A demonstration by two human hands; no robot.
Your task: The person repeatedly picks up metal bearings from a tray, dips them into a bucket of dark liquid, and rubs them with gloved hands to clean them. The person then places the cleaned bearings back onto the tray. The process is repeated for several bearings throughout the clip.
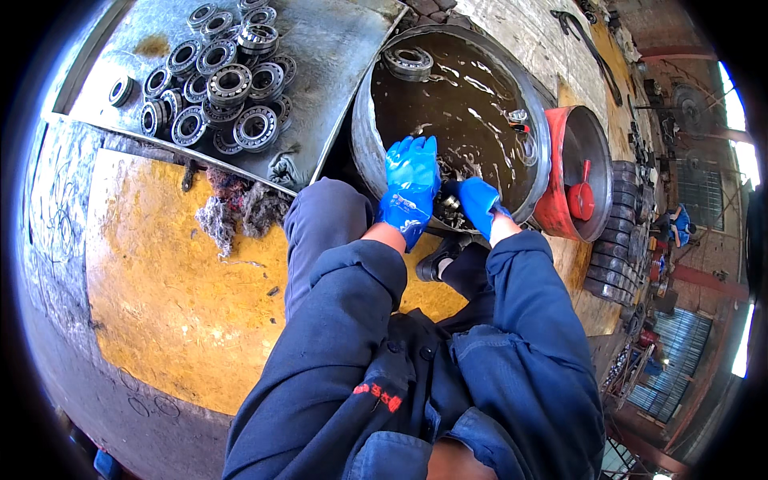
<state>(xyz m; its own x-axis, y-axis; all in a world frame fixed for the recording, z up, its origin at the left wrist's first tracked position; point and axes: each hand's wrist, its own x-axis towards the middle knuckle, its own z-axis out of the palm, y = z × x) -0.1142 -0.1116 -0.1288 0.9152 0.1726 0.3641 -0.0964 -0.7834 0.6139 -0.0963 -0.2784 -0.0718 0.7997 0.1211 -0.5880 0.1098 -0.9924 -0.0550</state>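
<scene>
Bearing (450, 213), mostly hidden, sits at 6 o'clock just inside the near rim of a liquid-filled drum (366, 128). Taking that drum as the dial, one metal tray (332, 32) spreads toward 10 o'clock; one red drum (554, 200) crowds 4 o'clock. Two gloved hands reach over the rim: the left hand (410, 182) at 7, open, fingers straight toward 12, gripping nothing visible; the right hand (478, 204) near 5, bent toward 10, beside the bearing, fingertips hidden, its grip impossible to tell. One red scoop (582, 200) lies inside the red drum. Roughly twenty overlapping tray bearings (230, 102) form a heap; another ring (408, 74) sits at 11.
</scene>
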